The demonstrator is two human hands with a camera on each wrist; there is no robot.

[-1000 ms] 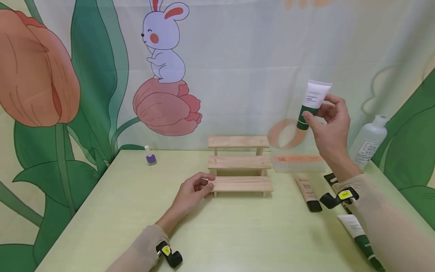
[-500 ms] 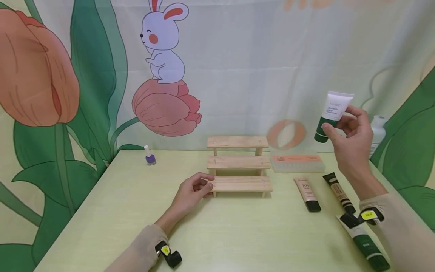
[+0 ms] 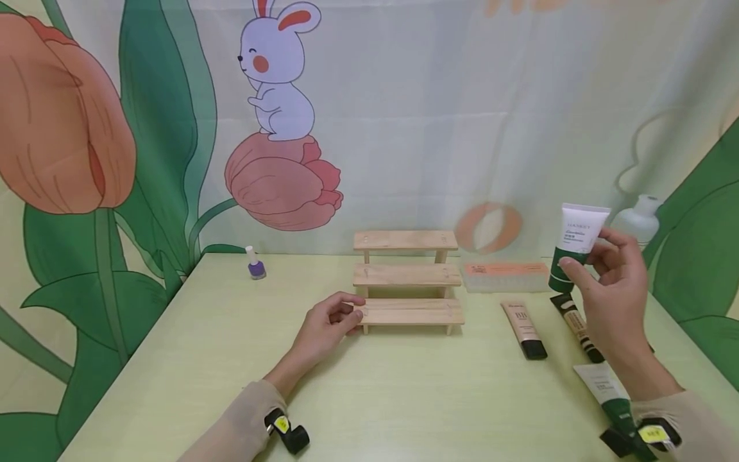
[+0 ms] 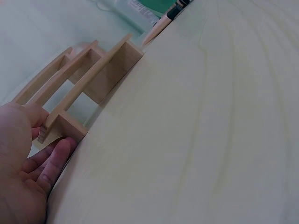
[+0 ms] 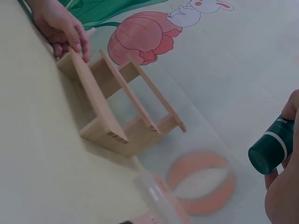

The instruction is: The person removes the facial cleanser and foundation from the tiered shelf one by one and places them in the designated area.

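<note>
My left hand grips the left end of the lowest step of a three-tier wooden display stand. In the left wrist view, its fingers lie around that end of the stand. My right hand holds a small white-and-green squeeze tube, cap down, raised at the right and tilted slightly. Only the tube's dark green cap and lower end show in the right wrist view. The stand's steps carry nothing.
On the table, a BB cream tube, a black-and-beige tube and a larger white-and-green tube lie at right. Behind are a clear box with an orange label and a white bottle. Purple nail polish stands left.
My right hand has moved right and then down with the squeeze tube, from in front of the backdrop to just above the black-and-beige tube. My left hand has stayed on the stand.
</note>
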